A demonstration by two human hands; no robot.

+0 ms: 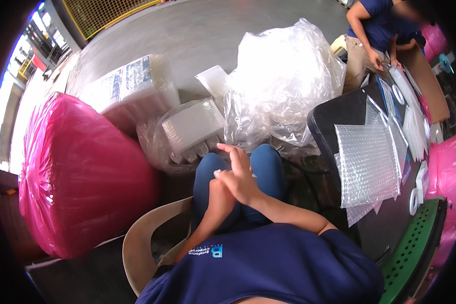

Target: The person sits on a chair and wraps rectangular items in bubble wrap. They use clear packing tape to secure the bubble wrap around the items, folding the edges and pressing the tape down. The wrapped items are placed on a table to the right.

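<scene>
Over my lap, my two hands touch each other with nothing visible between them. My right hand (241,178) lies across the left one, its thumb and index finger stretched out to the left and apart. Behind it sits my left hand (222,195), bent at the wrist, with its fingers mostly hidden. Just beyond my knees, the nearest things are a clear plastic bag holding a stack of white foam-like sheets (193,124) and a large bundle of clear plastic (286,76). Bubble wrap sheets (367,162) lie on the black table (334,119) to my right.
A big pink plastic bag (81,177) bulges at my left, with a wrapped pack (129,83) behind it. Tape rolls (414,201) and a green perforated panel (408,248) are at right. A co-worker (372,30) works at the table's far end. I sit in a beige chair (137,243).
</scene>
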